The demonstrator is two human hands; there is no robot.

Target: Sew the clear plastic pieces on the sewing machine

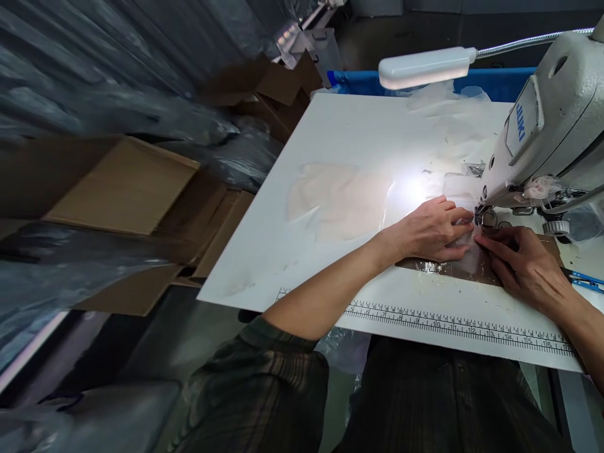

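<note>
My left hand (436, 229) lies with its fingers spread over a piece of sheer whitish fabric (469, 259), just left of the needle area of a sewing machine (557, 119). On the other side, my right hand (523, 261) pinches the fabric's edge between thumb and forefinger, close in front of the presser foot (478, 215). Brown tape (438, 268) covers the table surface under the fabric and both hands. Blue-handled thread snips (587, 280) lie beside my right wrist, partly covered. The fabric's part beneath my left fingers is hidden.
Thin pale fabric pieces (340, 195) lie on the white table (264, 251), with more sheer fabric (448, 113) at its back. A printed ruler (438, 325) runs along the front edge. A lamp (427, 67) hangs above. Open cardboard boxes (123, 189) stand to the left.
</note>
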